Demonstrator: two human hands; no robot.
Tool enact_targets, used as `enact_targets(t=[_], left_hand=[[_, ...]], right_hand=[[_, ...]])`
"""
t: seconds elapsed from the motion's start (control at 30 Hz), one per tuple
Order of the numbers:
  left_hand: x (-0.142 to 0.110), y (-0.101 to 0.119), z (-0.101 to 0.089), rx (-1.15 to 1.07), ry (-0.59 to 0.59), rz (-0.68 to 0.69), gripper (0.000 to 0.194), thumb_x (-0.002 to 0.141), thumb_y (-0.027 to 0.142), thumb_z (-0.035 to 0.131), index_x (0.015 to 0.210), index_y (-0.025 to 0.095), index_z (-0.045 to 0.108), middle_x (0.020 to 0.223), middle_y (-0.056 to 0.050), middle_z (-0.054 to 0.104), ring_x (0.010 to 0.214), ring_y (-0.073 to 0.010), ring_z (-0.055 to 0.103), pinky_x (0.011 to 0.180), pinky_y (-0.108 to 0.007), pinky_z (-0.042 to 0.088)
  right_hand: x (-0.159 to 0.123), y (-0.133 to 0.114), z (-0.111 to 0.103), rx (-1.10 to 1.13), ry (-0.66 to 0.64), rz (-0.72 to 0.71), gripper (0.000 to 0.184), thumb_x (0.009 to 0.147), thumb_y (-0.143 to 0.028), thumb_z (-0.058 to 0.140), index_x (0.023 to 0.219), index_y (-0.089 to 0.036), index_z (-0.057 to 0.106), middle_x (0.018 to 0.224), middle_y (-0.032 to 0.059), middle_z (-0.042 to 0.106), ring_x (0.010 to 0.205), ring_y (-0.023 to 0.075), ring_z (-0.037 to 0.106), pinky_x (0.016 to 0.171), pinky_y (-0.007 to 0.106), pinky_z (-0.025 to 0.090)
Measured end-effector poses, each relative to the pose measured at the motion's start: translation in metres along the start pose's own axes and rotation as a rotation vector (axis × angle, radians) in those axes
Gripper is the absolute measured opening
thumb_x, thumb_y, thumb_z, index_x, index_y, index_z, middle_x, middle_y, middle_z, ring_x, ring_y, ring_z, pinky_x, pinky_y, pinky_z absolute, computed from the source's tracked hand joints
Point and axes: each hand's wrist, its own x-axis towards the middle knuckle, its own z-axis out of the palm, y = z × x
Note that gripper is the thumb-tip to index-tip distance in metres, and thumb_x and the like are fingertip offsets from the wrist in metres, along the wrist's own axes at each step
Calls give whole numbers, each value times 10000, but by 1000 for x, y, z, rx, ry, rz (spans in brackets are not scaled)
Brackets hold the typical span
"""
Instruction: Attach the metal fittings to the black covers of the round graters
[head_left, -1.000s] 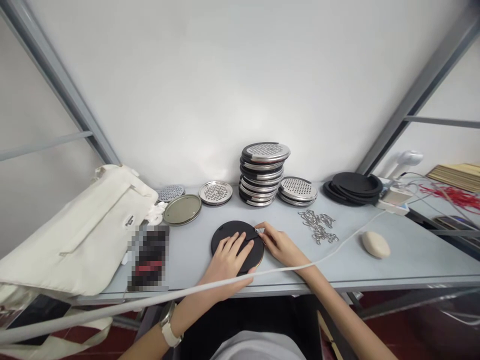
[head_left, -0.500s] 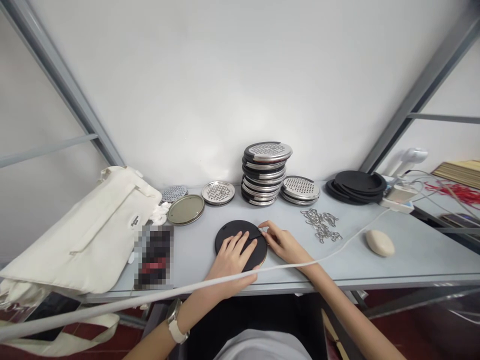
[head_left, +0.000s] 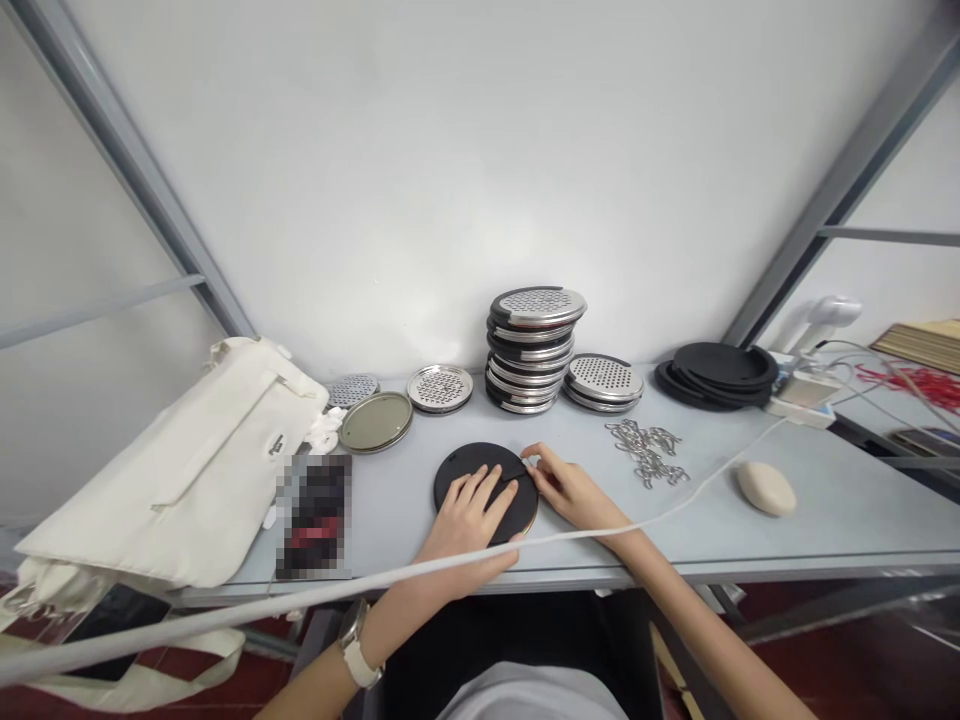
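Observation:
A round black disc [head_left: 466, 460] lies flat on the grey table in front of me. Across its lower face rests my left hand [head_left: 474, 522], fingers spread and pressing it down. My right hand [head_left: 566, 490] is at the disc's right edge, with thumb and forefinger pinched together there; what is between them is too small to make out. To the right lies a loose heap of small metal hooks [head_left: 646, 450]. Behind the disc stands a tall stack of round metal grater plates with black rims [head_left: 534, 350].
A shorter grater stack [head_left: 604, 380], black discs [head_left: 716, 375] and a pale rounded object [head_left: 766, 488] sit to the right. Leftward are a grater plate [head_left: 440, 387], an olive round plate [head_left: 376, 420] and a cream bag [head_left: 180, 460]. A white cable [head_left: 442, 562] crosses before my forearms.
The whole view has shifted very slightly. Both hands keep the same pose on the black disc.

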Motion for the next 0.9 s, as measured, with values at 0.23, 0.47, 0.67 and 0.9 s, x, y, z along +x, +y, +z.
enact_targets(t=[0.23,0.47,0.67,0.9], left_hand=[[0,0,0,-5,1,-5,577,842,374,522,1378,199,401,1445,-107,376,1329,-291,334,1060,-454,295],[0,0,0,-4,-6,-10,586,841,383,522,1384,202,394,1446,-106,374,1330,-295,332,1060,-458,294],[0,0,0,-5,-13,-10,579,848,386,516,1382,198,398,1448,-109,370,1336,-290,321,1064,-455,286],[0,1,-1,-3,-21,-16,580,842,381,521,1379,196,402,1447,-108,372,1333,-291,322,1064,-454,286]], right_hand=[[0,4,3,-2,27,11,250,955,-353,324,1094,-204,469,638,-35,509,556,132,499,583,235,400],[1,4,4,-3,52,10,280,966,-347,300,1116,-198,484,672,-10,550,587,142,540,605,244,422],[4,2,8,-25,66,-15,242,968,-297,285,1104,-211,466,922,71,648,760,176,630,705,282,462],[4,1,8,-37,58,-12,250,964,-282,287,1127,-214,464,942,75,670,775,187,655,710,293,472]])
